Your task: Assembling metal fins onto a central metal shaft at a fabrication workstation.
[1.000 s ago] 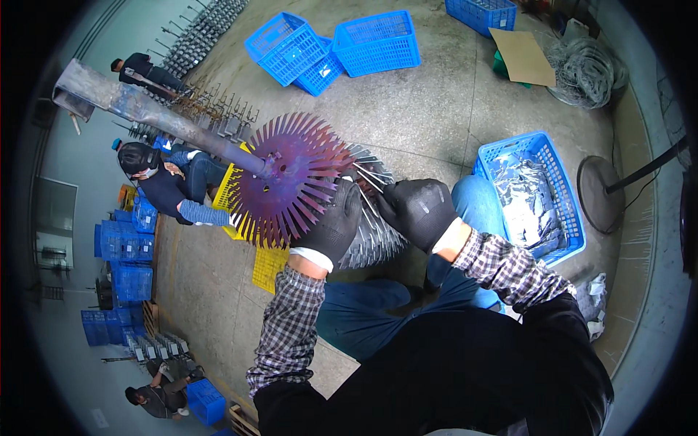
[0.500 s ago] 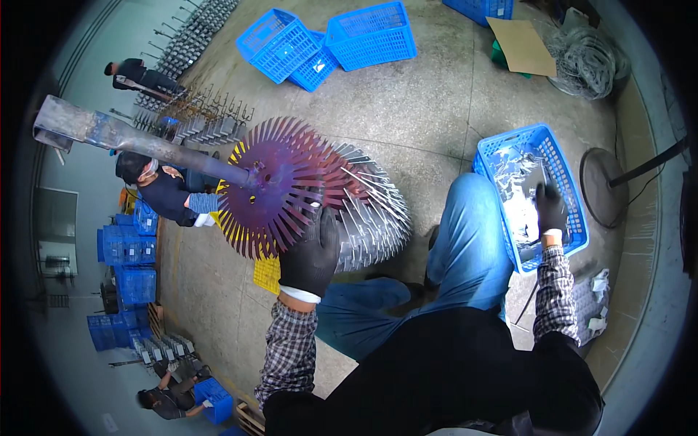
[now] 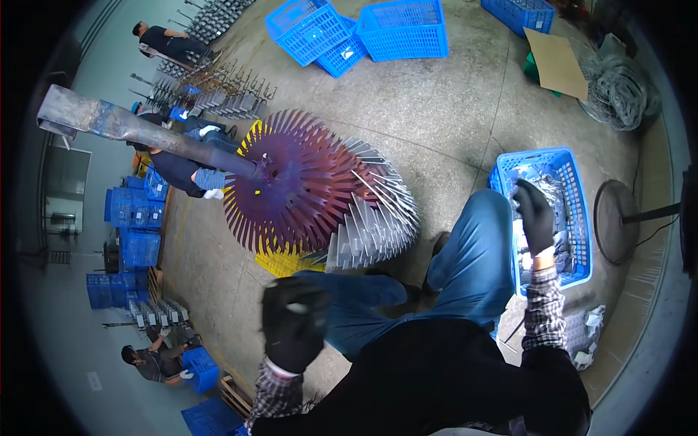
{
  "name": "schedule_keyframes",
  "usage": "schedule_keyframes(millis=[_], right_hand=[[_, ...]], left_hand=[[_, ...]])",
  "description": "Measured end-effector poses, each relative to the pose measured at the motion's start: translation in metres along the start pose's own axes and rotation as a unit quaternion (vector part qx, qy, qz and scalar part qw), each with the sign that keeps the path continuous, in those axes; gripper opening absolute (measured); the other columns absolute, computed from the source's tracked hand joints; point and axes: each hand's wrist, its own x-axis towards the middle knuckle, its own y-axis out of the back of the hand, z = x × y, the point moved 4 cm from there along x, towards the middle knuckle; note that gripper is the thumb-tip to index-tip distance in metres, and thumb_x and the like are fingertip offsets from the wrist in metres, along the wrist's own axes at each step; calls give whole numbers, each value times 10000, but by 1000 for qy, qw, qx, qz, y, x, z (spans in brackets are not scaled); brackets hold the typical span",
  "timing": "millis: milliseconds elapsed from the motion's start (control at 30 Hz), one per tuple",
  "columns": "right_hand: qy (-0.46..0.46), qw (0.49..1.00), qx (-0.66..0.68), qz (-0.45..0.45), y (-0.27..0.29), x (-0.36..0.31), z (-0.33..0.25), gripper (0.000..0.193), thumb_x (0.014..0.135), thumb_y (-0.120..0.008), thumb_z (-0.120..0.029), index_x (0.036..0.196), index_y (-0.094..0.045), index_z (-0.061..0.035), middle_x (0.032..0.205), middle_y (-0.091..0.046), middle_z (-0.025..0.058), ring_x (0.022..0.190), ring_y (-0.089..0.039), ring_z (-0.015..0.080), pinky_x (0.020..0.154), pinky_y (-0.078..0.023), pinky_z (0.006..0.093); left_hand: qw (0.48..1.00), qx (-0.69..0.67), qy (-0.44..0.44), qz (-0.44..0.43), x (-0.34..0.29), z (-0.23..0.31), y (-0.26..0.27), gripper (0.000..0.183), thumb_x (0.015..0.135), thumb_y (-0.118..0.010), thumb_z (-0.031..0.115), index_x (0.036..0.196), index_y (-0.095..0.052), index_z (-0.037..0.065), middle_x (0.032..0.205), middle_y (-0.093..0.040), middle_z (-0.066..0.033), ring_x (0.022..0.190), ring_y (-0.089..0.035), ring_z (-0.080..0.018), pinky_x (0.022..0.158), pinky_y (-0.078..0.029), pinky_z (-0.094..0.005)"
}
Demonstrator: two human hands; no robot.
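Note:
My left hand [image 3: 294, 320], black-gloved, is raised in front of my left thigh, apart from the rack. It is smeared by motion, so its fingers do not show clearly. Ahead of it stands a rack of slotted purple-brown discs [image 3: 287, 182] on a thick metal shaft [image 3: 156, 134]. Thin grey metal plates [image 3: 367, 229] fill the slots on its right side, fanned out in rows. My right hand [image 3: 536, 218], gloved in black too, is over the blue crate [image 3: 578, 218] beside my right knee. Its fingers are bent; what they hold is hidden. Shiny metal pieces [image 3: 560, 192] lie in that crate.
Blue crates [image 3: 403, 33] stand on the floor ahead, others [image 3: 138, 247] are stacked at left. Cardboard [image 3: 556, 62] and coiled wire [image 3: 618, 91] lie at far right, near a round stand base [image 3: 616, 221]. Several people [image 3: 156, 363] work at left; one is behind the rack.
My left hand has left the rack and come back toward my body. My right hand has drawn back slightly over the crate. The whole view has shifted a little.

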Motion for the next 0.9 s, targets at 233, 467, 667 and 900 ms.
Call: schedule_keyframes(millis=[233, 467, 667, 900], right_hand=[[342, 923, -7, -177, -136, -8, -200, 562, 966, -728, -298, 1470, -598, -87, 1148, -742, 144, 841, -691, 264, 779, -549, 368], [330, 916, -161, -162, -168, -10, -216, 390, 963, -659, -281, 1304, -663, -92, 911, -696, 165, 776, -679, 356, 683, -527, 433], [340, 914, -167, -143, -182, -13, -214, 371, 942, -645, -227, 1290, -667, -99, 881, -690, 162, 737, -670, 361, 654, -521, 442], [342, 920, -178, -70, -185, -23, -213, 285, 938, -648, -220, 1186, -666, -80, 826, -701, 154, 683, -688, 348, 593, -525, 437]], left_hand=[[984, 91, 7, 155, 113, -50, 67, 383, 1103, -464, 115, 1439, -546, -49, 1416, -603, -231, 1280, -605, -317, 1097, -463, -415], [996, -26, 69, 52, 152, -108, 44, 417, 1090, -494, 116, 1474, -545, -37, 1269, -662, -182, 996, -673, -266, 856, -527, -354], [988, 130, 0, 79, 150, -148, 10, 437, 1060, -528, 91, 1487, -553, 3, 1180, -676, -152, 884, -662, -245, 755, -512, -340], [972, 158, -106, 138, 146, -137, 2, 506, 1006, -553, 36, 1512, -544, 42, 1159, -680, -151, 891, -651, -259, 780, -503, -353]])
